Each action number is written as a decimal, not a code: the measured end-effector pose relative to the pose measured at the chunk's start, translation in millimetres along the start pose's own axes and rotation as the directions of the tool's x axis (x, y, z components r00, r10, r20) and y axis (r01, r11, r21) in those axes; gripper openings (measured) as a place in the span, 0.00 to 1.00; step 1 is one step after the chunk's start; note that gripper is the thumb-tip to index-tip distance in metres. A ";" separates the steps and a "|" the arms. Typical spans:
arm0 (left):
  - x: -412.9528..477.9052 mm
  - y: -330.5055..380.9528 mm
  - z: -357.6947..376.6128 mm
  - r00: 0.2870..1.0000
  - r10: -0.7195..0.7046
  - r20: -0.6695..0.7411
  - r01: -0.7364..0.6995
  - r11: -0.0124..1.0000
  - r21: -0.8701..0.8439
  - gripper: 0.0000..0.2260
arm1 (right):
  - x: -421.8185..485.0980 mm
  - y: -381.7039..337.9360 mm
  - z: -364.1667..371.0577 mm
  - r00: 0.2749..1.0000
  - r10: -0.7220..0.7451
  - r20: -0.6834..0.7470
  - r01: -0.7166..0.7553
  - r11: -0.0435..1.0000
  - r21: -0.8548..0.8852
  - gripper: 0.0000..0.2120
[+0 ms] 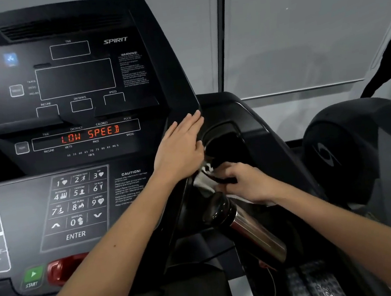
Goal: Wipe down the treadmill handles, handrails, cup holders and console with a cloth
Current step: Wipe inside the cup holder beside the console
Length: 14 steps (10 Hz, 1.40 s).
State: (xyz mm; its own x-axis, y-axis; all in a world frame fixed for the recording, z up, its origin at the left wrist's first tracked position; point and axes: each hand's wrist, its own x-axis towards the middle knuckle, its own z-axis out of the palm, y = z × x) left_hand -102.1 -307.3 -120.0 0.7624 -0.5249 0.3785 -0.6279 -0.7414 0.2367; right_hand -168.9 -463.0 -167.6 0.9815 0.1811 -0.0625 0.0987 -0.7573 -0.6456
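Observation:
The black treadmill console fills the left of the head view, its display reading LOW SPEED. My left hand lies flat, fingers together, on the console's right edge. To its right is the dark cup holder. My right hand is just below that recess, closed on a pale cloth bunched between the console edge and the holder. A steel bottle with a black cap lies tilted just under my right hand.
A number keypad, a green START button and a red stop button sit on the lower console. Another black machine stands at the right. A grey wall and a window frame are behind.

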 end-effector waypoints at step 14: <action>-4.5 -1.5 -1.5 0.999 -0.006 0.038 0.005 1.000 0.025 0.25 | -3.2 73.1 -45.6 0.879 -0.466 0.095 0.441 0.722 -0.533 0.17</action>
State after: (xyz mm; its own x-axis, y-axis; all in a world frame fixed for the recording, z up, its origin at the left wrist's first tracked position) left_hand -104.9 -303.3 -120.8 0.7716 -0.5358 0.3427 -0.6198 -0.7544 0.2162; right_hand -157.3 -547.6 -179.9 0.8015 0.5723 0.1734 0.5913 -0.8017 -0.0877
